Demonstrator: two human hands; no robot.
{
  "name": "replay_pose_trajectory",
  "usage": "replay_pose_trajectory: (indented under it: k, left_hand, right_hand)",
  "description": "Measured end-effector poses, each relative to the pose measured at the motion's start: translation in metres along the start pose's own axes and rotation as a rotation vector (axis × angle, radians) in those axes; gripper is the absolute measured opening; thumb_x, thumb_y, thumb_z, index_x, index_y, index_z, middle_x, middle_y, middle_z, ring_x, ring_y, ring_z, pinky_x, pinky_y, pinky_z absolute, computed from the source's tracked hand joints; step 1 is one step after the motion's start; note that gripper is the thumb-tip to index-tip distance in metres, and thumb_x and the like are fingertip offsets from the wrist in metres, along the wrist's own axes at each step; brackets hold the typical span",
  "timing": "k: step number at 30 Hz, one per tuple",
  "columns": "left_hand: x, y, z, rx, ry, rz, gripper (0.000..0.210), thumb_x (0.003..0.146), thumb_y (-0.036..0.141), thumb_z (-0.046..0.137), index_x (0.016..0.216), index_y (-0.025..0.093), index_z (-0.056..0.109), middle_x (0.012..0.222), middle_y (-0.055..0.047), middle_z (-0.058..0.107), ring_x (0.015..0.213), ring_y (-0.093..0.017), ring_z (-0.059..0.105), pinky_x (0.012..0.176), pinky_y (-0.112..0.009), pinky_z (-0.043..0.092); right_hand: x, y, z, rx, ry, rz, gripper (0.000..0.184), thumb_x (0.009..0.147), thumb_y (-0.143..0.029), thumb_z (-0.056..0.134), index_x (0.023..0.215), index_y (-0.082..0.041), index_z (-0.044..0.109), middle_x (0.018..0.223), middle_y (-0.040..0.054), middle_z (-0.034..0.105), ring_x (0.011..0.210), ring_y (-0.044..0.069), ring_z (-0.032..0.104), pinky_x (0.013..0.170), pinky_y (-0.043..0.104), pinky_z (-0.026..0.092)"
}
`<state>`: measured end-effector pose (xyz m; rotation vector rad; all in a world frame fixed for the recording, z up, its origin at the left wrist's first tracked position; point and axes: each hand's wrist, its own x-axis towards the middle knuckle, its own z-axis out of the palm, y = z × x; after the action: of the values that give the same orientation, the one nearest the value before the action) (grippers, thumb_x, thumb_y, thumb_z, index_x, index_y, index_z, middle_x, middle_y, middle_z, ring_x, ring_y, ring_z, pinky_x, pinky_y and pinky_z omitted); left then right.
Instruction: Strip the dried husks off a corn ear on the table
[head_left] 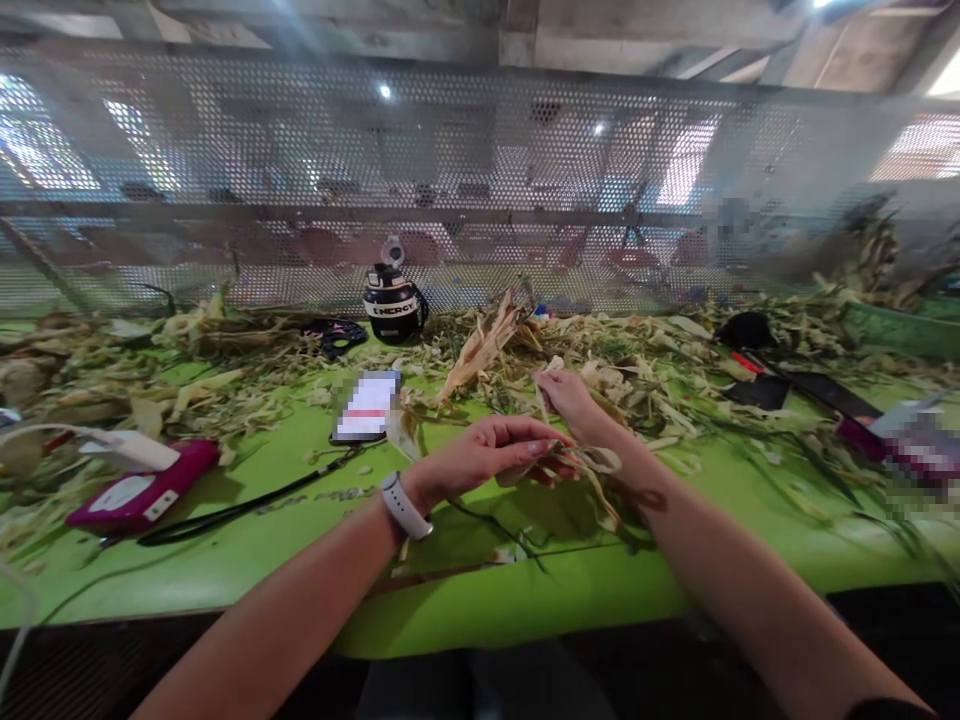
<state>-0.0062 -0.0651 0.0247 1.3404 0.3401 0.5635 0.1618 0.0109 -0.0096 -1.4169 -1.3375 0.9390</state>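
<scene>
My left hand (487, 450), with a white band on its wrist, is over the front of the green table. Its thumb and fingers pinch thin, pale strips of corn husk (602, 500), which curl and dangle to the right. Farther forward, my right hand (571, 398) is closed at the edge of the husk pile. A pale strip seems to run down from its fingers, though their grip is partly hidden. Just beyond the hands stands a dry tan husk bunch (487, 347). Left of my left hand, a single pale husk (405, 432) lies beside the phone.
Loose husks (217, 350) cover the back of the green table (300, 560). A black bottle (394, 312), a phone (367, 405) with a black strap, and a magenta power bank (142, 490) are to the left. Dark tools (832, 392) lie right. A perforated metal screen (465, 150) rises behind.
</scene>
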Motion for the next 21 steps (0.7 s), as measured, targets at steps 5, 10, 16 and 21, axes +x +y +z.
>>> replay_pose_trajectory:
  k: [5, 10, 16, 21]
  left_hand:
    - [0.002, -0.004, -0.011, -0.085, 0.195, 0.147, 0.021, 0.082, 0.027, 0.059, 0.101, 0.016, 0.061, 0.102, -0.009, 0.067, 0.096, -0.018, 0.063, 0.075, -0.025, 0.049]
    - [0.009, -0.006, -0.023, 0.035, 0.460, 0.267, 0.025, 0.081, 0.031, 0.060, 0.102, 0.017, 0.060, 0.092, -0.003, 0.065, 0.082, -0.011, 0.061, 0.065, -0.018, 0.045]
    - [0.013, -0.005, -0.020, 0.141, 0.531, 0.314, 0.031, 0.079, 0.035, 0.061, 0.103, 0.016, 0.060, 0.084, -0.002, 0.065, 0.075, -0.010, 0.058, 0.066, -0.020, 0.043]
    - [0.013, -0.007, -0.026, 0.086, 0.420, 0.216, 0.032, 0.070, 0.036, 0.070, 0.093, 0.014, 0.065, 0.074, -0.001, 0.067, 0.072, -0.010, 0.059, 0.073, -0.023, 0.044]
  right_hand:
    - [-0.003, -0.018, -0.015, -0.038, 0.135, -0.050, 0.033, 0.079, -0.041, 0.051, 0.055, -0.020, 0.044, 0.049, -0.0036, 0.048, 0.049, 0.010, 0.043, 0.048, 0.023, 0.032]
    - [-0.033, -0.058, -0.033, -0.033, 0.025, -0.315, 0.051, 0.089, -0.054, 0.030, 0.067, -0.018, 0.059, 0.073, 0.0034, 0.063, 0.073, 0.014, 0.056, 0.069, 0.026, 0.041]
    - [-0.048, -0.064, -0.029, -0.327, -0.213, -0.524, 0.034, 0.078, -0.049, 0.057, 0.071, -0.016, 0.061, 0.069, 0.0021, 0.062, 0.067, 0.014, 0.054, 0.063, 0.025, 0.040]
    - [-0.040, -0.056, -0.026, -0.369, -0.140, -0.592, 0.029, 0.082, -0.043, 0.054, 0.071, -0.016, 0.058, 0.066, 0.0002, 0.060, 0.064, 0.013, 0.051, 0.061, 0.023, 0.038]
